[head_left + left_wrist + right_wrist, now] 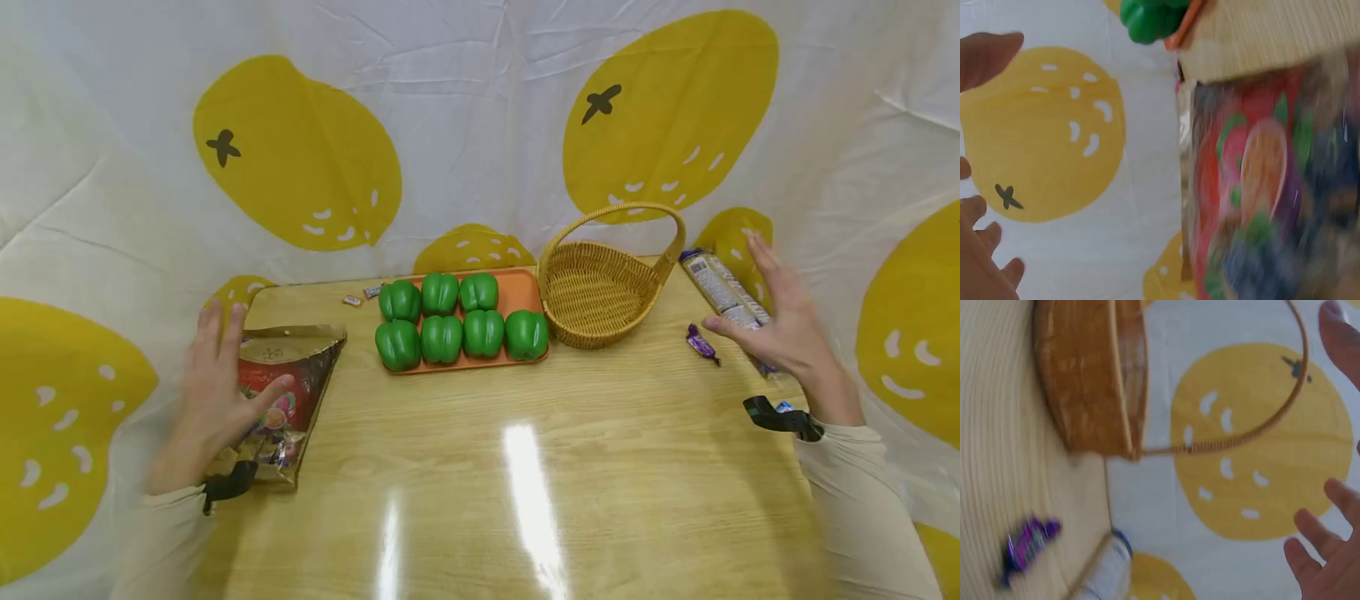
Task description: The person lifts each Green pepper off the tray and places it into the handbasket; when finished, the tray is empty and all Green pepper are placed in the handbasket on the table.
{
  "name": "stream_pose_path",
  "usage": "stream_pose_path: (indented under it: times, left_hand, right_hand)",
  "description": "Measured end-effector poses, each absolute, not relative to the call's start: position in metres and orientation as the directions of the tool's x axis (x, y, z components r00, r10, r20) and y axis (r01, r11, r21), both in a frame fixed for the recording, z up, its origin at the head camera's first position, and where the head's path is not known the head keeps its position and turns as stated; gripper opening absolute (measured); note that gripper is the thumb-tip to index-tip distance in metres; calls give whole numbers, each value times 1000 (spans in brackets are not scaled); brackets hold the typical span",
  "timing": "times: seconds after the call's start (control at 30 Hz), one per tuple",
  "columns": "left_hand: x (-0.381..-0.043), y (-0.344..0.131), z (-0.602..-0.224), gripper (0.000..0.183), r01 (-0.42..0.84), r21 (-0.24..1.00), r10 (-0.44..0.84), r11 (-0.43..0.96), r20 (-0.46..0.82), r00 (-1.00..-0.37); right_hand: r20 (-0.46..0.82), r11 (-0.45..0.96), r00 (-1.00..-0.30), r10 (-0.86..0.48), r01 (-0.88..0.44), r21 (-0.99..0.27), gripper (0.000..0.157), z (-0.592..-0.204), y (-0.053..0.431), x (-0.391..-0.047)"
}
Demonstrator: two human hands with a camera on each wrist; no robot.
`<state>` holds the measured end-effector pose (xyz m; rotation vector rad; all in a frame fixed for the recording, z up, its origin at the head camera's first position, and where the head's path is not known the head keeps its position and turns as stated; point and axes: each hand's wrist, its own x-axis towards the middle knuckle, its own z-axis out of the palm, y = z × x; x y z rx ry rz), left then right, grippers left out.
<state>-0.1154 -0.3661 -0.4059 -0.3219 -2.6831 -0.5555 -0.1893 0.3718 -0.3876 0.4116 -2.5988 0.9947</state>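
My left hand point(221, 396) is raised over the candy bag point(281, 417) at the left, fingers spread and holding nothing. That bag is red and gold with fruit printed on it, and my forearm hides part of it. On the right, my right hand point(783, 329) hovers with thumb and fingers apart, overlapping a long white-and-purple packet point(723, 287) in the head view. Near its thumb lies a purple wrapped candy point(702, 343). The wicker basket point(600, 292) with a tall handle stands to the left of this hand.
An orange tray point(517, 290) at the back middle bears several green bell peppers point(441, 338) in two rows. Two small wrapped candies point(352, 301) lie left of it. A white cloth with yellow fruit prints point(480, 125) hangs behind the wooden table point(600, 467).
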Motion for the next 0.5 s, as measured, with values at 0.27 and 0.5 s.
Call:
stream_pose_path:
  times: [0.27,0.5]
  left_hand:
    - [-118,-299,-451,107,346,775,-71,528,447,-892]
    - [-123,-245,-497,101,170,958,-135,231,205,-969]
  right_hand:
    - [538,-177,-782,-314,-509,-843,91,-419,307,-188]
    - [415,-190,-771,-482,-371,-909,101,-451,228,-194]
